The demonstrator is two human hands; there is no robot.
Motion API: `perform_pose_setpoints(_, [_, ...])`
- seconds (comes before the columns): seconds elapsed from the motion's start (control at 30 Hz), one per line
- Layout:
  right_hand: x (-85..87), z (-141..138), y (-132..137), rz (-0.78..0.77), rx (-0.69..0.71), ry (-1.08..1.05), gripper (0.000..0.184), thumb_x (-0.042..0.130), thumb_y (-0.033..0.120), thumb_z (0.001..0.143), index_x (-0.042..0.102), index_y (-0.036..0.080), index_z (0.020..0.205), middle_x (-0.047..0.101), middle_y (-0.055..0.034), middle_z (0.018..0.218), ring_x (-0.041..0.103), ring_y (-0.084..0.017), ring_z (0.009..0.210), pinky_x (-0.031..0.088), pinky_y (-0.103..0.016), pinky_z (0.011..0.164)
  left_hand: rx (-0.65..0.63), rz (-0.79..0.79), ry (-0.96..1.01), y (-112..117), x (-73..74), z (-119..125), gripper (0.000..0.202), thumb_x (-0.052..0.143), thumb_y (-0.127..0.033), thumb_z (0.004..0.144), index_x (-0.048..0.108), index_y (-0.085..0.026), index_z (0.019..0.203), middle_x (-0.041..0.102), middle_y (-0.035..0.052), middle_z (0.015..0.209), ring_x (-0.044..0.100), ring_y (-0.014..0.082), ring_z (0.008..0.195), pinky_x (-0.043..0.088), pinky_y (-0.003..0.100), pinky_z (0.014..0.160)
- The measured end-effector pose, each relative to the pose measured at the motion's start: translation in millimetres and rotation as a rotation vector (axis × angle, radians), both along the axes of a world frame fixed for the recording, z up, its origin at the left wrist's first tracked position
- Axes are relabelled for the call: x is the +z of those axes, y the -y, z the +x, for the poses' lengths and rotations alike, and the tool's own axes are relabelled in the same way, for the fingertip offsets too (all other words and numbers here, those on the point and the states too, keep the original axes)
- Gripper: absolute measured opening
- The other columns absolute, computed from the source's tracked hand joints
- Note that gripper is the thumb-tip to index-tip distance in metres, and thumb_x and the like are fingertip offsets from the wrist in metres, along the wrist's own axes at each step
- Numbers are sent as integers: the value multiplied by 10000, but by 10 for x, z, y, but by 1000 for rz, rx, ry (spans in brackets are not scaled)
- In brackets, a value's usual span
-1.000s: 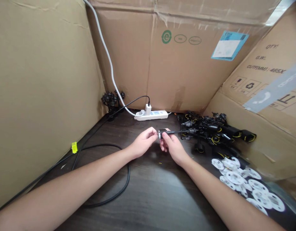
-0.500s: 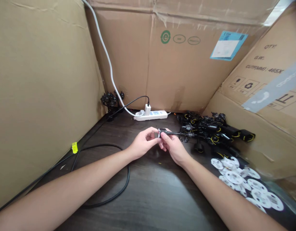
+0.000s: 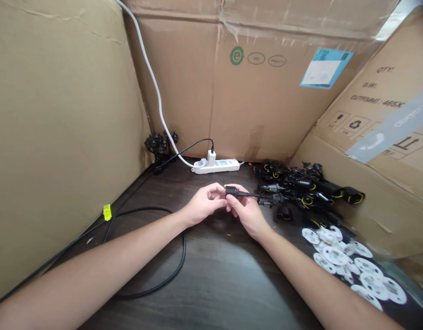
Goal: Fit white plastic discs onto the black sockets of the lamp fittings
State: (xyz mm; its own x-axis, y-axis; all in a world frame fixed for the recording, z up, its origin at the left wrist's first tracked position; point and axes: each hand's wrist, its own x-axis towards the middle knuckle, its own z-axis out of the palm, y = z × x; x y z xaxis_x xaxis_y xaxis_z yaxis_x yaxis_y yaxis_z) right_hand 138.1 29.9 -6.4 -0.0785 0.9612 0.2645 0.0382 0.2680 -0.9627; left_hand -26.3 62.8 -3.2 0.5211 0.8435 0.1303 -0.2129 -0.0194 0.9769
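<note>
A black miniature lamp post (image 3: 232, 191) lies sideways between my hands, its thick round base to the left. The thin pole runs right, ending in small lantern heads (image 3: 271, 199) in front of the pile. My right hand (image 3: 247, 211) is closed round the base and lower pole, thumb on the near side. My left hand (image 3: 207, 203) is closed, its thumb and fingertips pinching at the base's open end. Whether those fingertips hold a small part there is hidden. Several white round discs (image 3: 335, 255) with holes lie to the right of my right forearm.
More black lamp posts with yellow wires (image 3: 304, 183) are piled at right. Others stand in the back left corner (image 3: 158, 144). A white power strip (image 3: 225, 166) lies along the back cardboard wall. A black cable (image 3: 182, 261) loops under my left forearm. Cardboard (image 3: 184, 68) encloses three sides.
The lamp post has turned slightly in my hands. The white face seen at its base end is no longer visible, and its lantern heads sit a little lower.
</note>
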Motion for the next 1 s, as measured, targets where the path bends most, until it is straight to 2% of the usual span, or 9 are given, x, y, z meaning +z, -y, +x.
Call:
perform_pose_setpoints(0.17, [-10, -14, 11, 23, -70, 29, 418, 708, 444, 849, 608, 221, 1188, 579, 29, 715, 485, -125, 520, 424, -260, 475, -64, -25, -48, -13, 14, -31, 517, 823, -531, 751, 593, -142, 1004, 603, -33, 653, 333, 31, 452, 235, 178, 413])
perform_pose_setpoints(0.33, [-19, -12, 13, 65, -127, 35, 410, 703, 425, 838, 604, 233, 1187, 601, 11, 786, 493, -128, 532, 430, -263, 477, -61, 19, -87, -34, -13, -48, 525, 774, -464, 793, 668, -116, 1171, 557, -40, 678, 378, 43, 473, 315, 189, 431])
perform_pose_setpoints(0.43, [-18, -5, 25, 98, -177, 59, 394, 700, 393, 844, 604, 240, 1194, 620, -7, 870, 530, -141, 591, 463, -280, 542, -72, 5, -77, -58, -40, -53, 535, 758, -410, 794, 683, -122, 1239, 491, -64, 609, 365, 55, 482, 353, 201, 462])
perform_pose_setpoints(0.53, [-32, -10, 27, 117, -198, 93, 377, 695, 369, 848, 611, 251, 1196, 632, -28, 947, 554, -162, 660, 494, -308, 616, -54, -66, -32, -68, -38, -52, 505, 772, -386, 766, 717, -119, 1190, 489, -56, 615, 384, 62, 504, 362, 210, 485])
perform_pose_setpoints(0.63, [-71, -29, 10, 153, -216, 139, 357, 703, 325, 825, 629, 256, 1167, 642, -57, 1023, 597, -196, 756, 521, -336, 687, -17, -126, 39, -62, -9, -44, 424, 800, -399, 742, 741, -107, 1044, 532, -21, 703, 458, 78, 577, 386, 217, 516])
perform_pose_setpoints(0.77, [-98, -54, 8, 182, -203, 180, 327, 701, 302, 807, 626, 249, 1120, 631, -79, 1079, 628, -216, 809, 526, -336, 684, -33, -118, 40, -59, 7, -38, 411, 825, -444, 730, 710, -108, 938, 568, -4, 734, 492, 86, 608, 397, 223, 550])
perform_pose_setpoints(0.9, [-35, -51, 62, 153, -175, 256, 234, 680, 295, 817, 585, 240, 1023, 651, -36, 913, 621, -208, 760, 492, -326, 686, -127, -94, -40, -52, 11, -45, 436, 820, -498, 744, 682, -106, 876, 544, -23, 657, 455, 77, 561, 352, 222, 548])
perform_pose_setpoints(1.0, [12, -38, 95, 104, -116, 243, 203, 645, 288, 805, 517, 244, 957, 620, 19, 758, 590, -188, 682, 469, -312, 666, -203, -143, -24, -21, 34, -43, 433, 836, -495, 736, 665, -111, 841, 528, -28, 655, 443, 77, 580, 360, 226, 582])
